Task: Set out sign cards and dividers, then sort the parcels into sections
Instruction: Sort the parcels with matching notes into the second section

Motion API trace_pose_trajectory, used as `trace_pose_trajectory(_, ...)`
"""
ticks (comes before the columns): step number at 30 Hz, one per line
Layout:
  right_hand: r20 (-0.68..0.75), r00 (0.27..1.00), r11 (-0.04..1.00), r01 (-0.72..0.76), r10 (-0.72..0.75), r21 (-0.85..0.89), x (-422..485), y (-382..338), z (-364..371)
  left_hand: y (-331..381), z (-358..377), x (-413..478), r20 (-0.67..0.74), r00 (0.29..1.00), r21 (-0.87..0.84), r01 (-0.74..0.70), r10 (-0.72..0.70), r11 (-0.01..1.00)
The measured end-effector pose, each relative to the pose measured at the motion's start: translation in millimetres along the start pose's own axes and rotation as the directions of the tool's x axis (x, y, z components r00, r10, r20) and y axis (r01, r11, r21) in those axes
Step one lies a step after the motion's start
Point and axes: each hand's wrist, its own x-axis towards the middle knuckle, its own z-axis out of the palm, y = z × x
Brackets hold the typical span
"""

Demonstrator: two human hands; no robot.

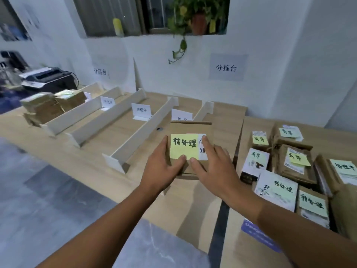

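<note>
A brown cardboard parcel (190, 128) with a yellow sticky note (183, 146) is held above the wooden table (87, 163), in front of the rightmost section. My left hand (162, 169) grips its left side with the thumb on the note. My right hand (214, 161) grips its right side, thumb on the near edge. White dividers (143, 130) split the table into sections. White sign cards (142, 111) stand in the sections; one card (181, 115) is partly hidden behind the parcel. Several parcels (48, 105) are stacked in the far-left section.
Several labelled parcels (286, 171) lie in a heap on the table to the right. A printer (50, 78) sits at the far left. A wall sign (227, 67) and a hanging plant (193, 18) are behind the table. Grey floor (38, 200) lies at lower left.
</note>
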Motion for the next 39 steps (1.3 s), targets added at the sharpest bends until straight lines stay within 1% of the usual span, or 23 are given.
trace_pose_trajectory(6, 0.050, 0.998, 1.000, 0.025, -0.025, -0.005, 40, -90, 81, -73, -98, 7, -0.052, 0.999, -0.011, 0.017, -0.017, 1.000)
trace_pose_trajectory(9, 0.074, 0.996, 0.998, 0.056, -0.056, 0.005, 67, -155, 138, -123, -165, 17, -0.105, 0.993, 0.029, 0.047, -0.044, 0.998)
trace_pose_trajectory(12, 0.079, 0.993, 0.995, 0.078, -0.083, 0.063, 95, -217, 192, -169, -236, 33, -0.154, 0.986, 0.084, 0.073, -0.059, 0.994)
trace_pose_trajectory(16, 0.082, 0.992, 0.991, 0.086, -0.094, 0.099, 132, -281, 252, -220, -309, 60, -0.160, 0.985, 0.137, 0.082, -0.060, 0.987)
trace_pose_trajectory(19, 0.095, 0.990, 0.991, 0.092, -0.101, 0.096, 160, -306, 285, -251, -339, 83, -0.171, 0.984, 0.159, 0.072, -0.045, 0.985)
trace_pose_trajectory(23, 0.110, 0.986, 0.988, 0.113, -0.124, 0.104, 217, -332, 341, -312, -369, 126, -0.191, 0.976, 0.144, 0.128, -0.099, 0.981)
trace_pose_trajectory(27, 0.135, 0.979, 0.983, 0.139, -0.155, 0.123, 287, -355, 408, -374, -401, 180, -0.231, 0.966, 0.182, 0.163, -0.119, 0.970)
trace_pose_trajectory(32, 0.190, 0.965, 0.973, 0.151, -0.183, 0.172, 379, -398, 487, -439, -457, 253, -0.269, 0.946, 0.210, 0.242, -0.182, 0.947)
trace_pose_trajectory(36, 0.214, 0.959, 0.972, 0.151, -0.188, 0.180, 446, -427, 538, -484, -497, 309, -0.271, 0.944, 0.210, 0.249, -0.188, 0.946)
trace_pose_trajectory(39, 0.178, 0.962, 0.963, 0.167, -0.205, 0.211, 486, -445, 571, -518, -524, 354, -0.238, 0.956, 0.212, 0.223, -0.171, 0.951)
